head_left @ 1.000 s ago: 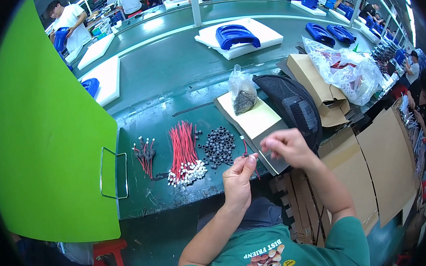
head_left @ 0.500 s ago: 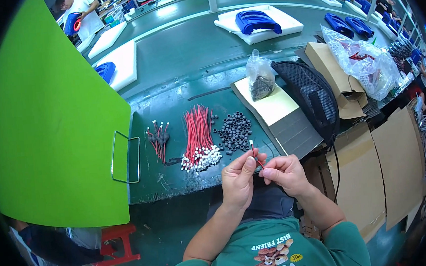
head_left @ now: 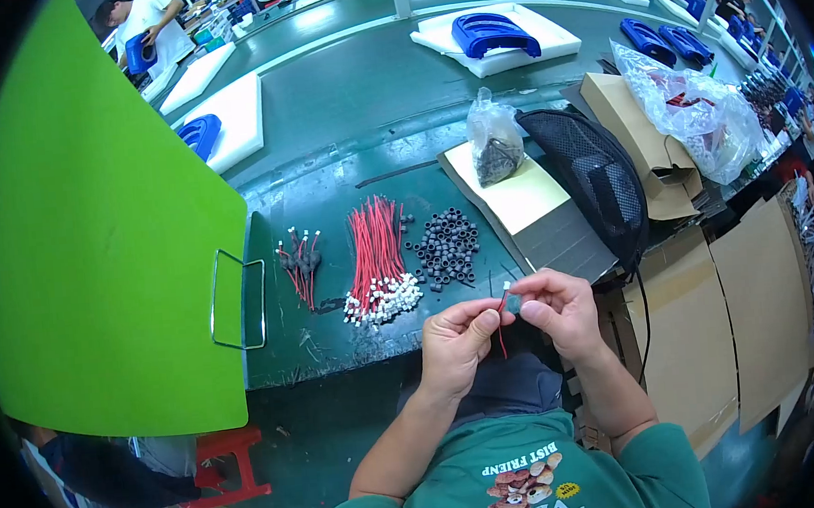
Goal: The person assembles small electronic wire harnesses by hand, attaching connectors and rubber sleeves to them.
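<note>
My left hand (head_left: 458,347) pinches a short red-and-black wire lead (head_left: 503,342) between thumb and forefinger, above the table's near edge. The lead's white connector (head_left: 506,286) points up, and the red end hangs below the fingers. Close on the other side is my right hand (head_left: 564,317), thumb and forefinger apart, a fingertip beside the connector; whether it touches is too small to tell. Beyond my hands lie a bundle of red wire leads (head_left: 375,247) with white connectors, a heap of small black rings (head_left: 448,246), and several leads with dark lumps (head_left: 303,263).
A green panel (head_left: 104,237) with a metal handle (head_left: 238,299) stands at left. To the right are a cardboard sheet (head_left: 562,248) bearing a plastic bag (head_left: 496,144), a black mesh case (head_left: 595,179) and an open carton (head_left: 639,134). Blue housings (head_left: 494,35) sit on foam farther back.
My right hand has moved up from the lead's lower part to beside the connector, its thumb and forefinger parting. The lead has shifted slightly right and down in my left hand.
</note>
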### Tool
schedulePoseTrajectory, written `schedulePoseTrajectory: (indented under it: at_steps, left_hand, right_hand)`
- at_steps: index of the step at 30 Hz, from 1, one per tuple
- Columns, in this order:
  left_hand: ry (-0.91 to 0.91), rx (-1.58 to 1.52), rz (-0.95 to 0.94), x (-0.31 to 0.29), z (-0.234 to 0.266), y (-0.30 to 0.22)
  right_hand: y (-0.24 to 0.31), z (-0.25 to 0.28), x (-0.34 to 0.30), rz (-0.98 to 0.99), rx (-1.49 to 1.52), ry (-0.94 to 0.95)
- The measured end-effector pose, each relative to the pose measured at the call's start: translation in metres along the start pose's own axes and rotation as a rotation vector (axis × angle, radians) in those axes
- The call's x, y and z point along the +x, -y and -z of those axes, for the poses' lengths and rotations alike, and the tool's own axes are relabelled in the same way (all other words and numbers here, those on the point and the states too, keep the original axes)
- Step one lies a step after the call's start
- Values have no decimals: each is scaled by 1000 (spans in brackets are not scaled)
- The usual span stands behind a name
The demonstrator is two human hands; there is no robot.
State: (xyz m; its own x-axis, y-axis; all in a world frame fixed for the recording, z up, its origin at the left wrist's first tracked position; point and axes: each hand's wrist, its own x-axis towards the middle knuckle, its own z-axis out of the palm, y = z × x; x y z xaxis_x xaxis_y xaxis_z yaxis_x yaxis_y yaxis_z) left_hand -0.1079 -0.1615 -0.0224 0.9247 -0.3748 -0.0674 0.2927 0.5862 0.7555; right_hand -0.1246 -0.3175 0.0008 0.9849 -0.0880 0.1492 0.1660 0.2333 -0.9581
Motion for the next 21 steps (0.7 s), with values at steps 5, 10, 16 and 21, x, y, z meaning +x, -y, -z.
schedulePoseTrajectory:
  at_steps: [5, 10, 16, 21]
  left_hand:
    - [121, 48, 106, -1, -4, -2]
    - [97, -24, 181, -1, -1, -3]
    - [178, -171, 325, 2, 12, 0]
    - [159, -376, 343, 7, 9, 3]
  right_hand:
    - [2, -3, 8, 84, -133, 87]
    - [1, -6, 10, 71, -73, 17]
    - [0, -9, 11, 33, -6, 36]
    - [0, -4, 15, 12, 1, 62]
